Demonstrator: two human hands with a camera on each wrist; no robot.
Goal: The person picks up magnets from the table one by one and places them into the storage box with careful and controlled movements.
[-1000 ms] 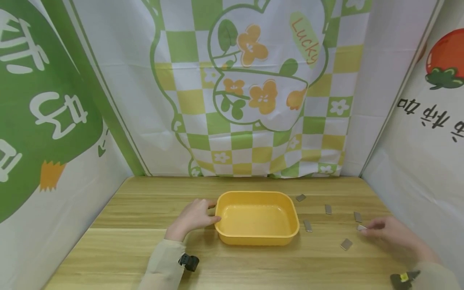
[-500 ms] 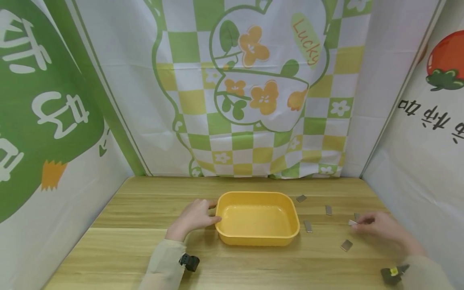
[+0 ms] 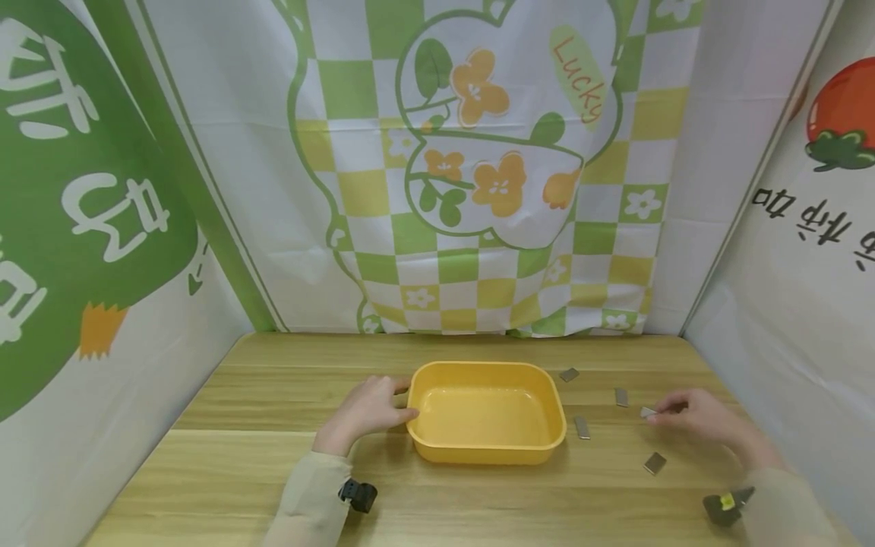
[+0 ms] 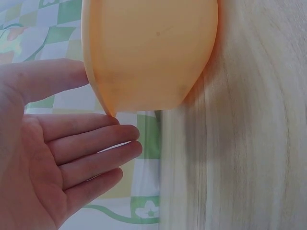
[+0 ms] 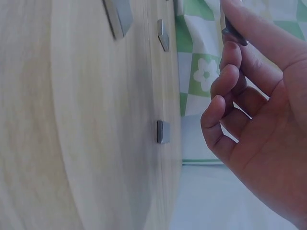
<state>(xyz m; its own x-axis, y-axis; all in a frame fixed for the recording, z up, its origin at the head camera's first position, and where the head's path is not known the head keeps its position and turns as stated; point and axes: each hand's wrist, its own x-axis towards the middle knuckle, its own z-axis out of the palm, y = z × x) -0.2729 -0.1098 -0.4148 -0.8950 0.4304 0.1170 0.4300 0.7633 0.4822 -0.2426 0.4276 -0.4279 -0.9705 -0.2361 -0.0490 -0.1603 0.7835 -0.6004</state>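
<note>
A yellow plastic basin (image 3: 488, 454) stands on the wooden table. At its left end is my left hand (image 3: 365, 406), thumb and index fingertip touching the rim, the other fingers extended and apart in the left wrist view. My right hand (image 3: 704, 419) pinches a small flat grey rectangular piece (image 3: 648, 412) between thumb and fingers, above the table to the basin's right. In the right wrist view the held piece (image 5: 234, 34) shows as a dark edge at the fingertips, the other fingers curled. The inside of the basin shows no pieces.
Similar grey pieces lie spread right of the basin: one near its back corner (image 3: 570, 374), one beside its right wall (image 3: 582, 428), others further right (image 3: 621, 397) and nearer the front (image 3: 655, 463). Printed cloth curtains (image 3: 478, 289) border the table behind and at both sides.
My right hand has moved left and slightly toward the back with the pinched grey piece, now covering a piece that lay beside it. The left hand and basin have stayed put.
</note>
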